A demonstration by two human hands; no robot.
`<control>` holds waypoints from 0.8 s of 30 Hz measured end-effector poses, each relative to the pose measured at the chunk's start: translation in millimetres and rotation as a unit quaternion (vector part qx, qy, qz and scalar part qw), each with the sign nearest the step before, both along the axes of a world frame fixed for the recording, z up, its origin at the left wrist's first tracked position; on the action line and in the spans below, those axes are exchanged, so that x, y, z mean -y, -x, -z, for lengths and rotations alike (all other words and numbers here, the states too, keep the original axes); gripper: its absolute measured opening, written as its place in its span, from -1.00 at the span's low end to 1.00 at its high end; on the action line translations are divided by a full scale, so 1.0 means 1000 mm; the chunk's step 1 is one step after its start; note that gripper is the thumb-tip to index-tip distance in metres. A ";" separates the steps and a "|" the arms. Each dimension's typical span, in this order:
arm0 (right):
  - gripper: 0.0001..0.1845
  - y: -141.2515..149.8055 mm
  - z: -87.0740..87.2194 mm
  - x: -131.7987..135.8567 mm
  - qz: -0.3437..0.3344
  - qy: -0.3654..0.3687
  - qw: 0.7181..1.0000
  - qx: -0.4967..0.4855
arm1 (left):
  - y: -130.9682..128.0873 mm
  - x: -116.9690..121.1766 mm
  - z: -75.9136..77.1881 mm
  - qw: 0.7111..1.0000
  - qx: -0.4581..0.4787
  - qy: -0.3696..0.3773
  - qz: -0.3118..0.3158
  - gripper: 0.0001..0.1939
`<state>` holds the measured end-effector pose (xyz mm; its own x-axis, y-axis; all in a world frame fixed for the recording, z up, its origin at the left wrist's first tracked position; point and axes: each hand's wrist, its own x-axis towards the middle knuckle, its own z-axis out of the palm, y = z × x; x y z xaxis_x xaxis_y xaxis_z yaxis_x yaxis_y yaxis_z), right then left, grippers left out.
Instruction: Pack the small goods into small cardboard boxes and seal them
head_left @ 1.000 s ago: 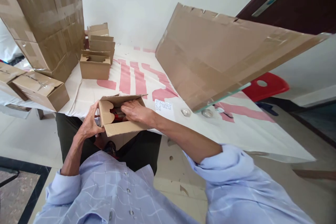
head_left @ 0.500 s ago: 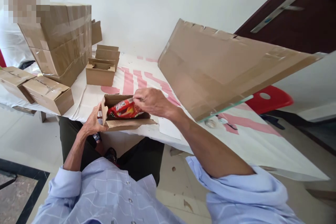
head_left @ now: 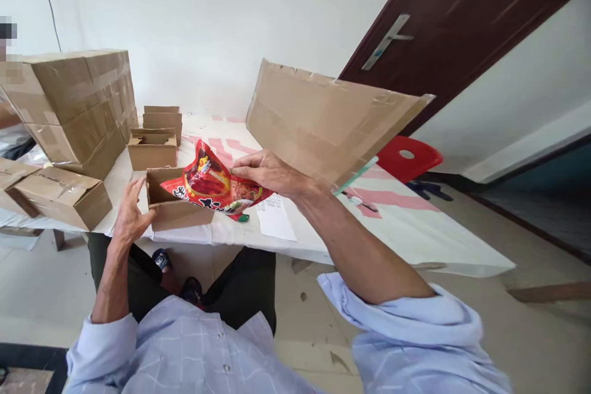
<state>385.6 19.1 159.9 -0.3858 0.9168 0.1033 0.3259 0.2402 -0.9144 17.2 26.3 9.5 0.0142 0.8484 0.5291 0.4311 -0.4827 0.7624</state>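
Note:
My right hand [head_left: 272,175] pinches a shiny red printed food packet [head_left: 207,181] by its edge, over and just right of a small open cardboard box [head_left: 182,215]. The packet is tilted and covers part of the box's opening. My left hand [head_left: 130,214] grips the left end of that box, thumb at the front corner and fingers along the side. The box sits at the table's near edge. A white printed sheet [head_left: 277,220] lies on the table to the right, below my right wrist.
Taped cartons [head_left: 87,98] are stacked at the left, with a closed small box [head_left: 64,194] before them. Another open box [head_left: 152,149] stands behind mine. A big cardboard sheet [head_left: 323,117] leans at the back right, near a red stool [head_left: 410,160]. Part of another person shows far left.
My right hand has lifted the red packet up out of the box, and its printed face now shows. My left hand stays at the box's left end. The camera view has turned right.

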 end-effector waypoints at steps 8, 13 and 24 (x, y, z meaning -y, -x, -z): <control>-0.36 0.019 0.018 0.021 -0.134 0.115 0.984 -0.037 | -0.027 0.045 -0.058 0.918 0.213 0.142 0.302 -0.05; -0.45 0.016 0.023 0.019 -0.111 0.108 0.988 -0.023 | -0.035 0.061 -0.070 0.889 0.241 0.182 0.345 0.02; -0.09 0.008 0.033 0.019 -0.072 0.055 0.965 -0.248 | -0.070 0.050 -0.085 0.919 0.356 0.124 0.112 -0.36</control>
